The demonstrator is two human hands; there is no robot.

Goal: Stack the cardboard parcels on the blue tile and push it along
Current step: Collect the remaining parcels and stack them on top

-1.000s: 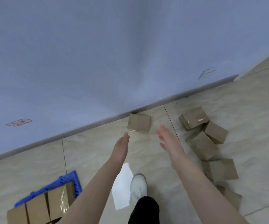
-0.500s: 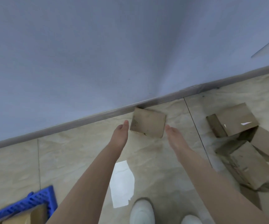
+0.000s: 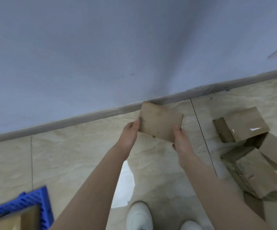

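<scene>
A flat cardboard parcel (image 3: 160, 124) lies by the skirting board, tilted a little. My left hand (image 3: 130, 134) grips its left edge and my right hand (image 3: 180, 140) grips its near right corner. Whether it is off the floor I cannot tell. The blue tile (image 3: 26, 203) shows at the bottom left corner, with a parcel (image 3: 9, 220) on it, mostly cut off by the frame. Several more cardboard parcels (image 3: 245, 124) lie in a loose heap on the floor at the right.
A pale wall (image 3: 117, 47) with a grey skirting board (image 3: 68, 121) runs across the far side. The floor is beige tile (image 3: 68, 155). My white shoes (image 3: 138, 216) stand at the bottom middle.
My hands have gone forward and closed on the two sides of the parcel by the wall. The view has moved closer to the floor and the heap at the right looks larger.
</scene>
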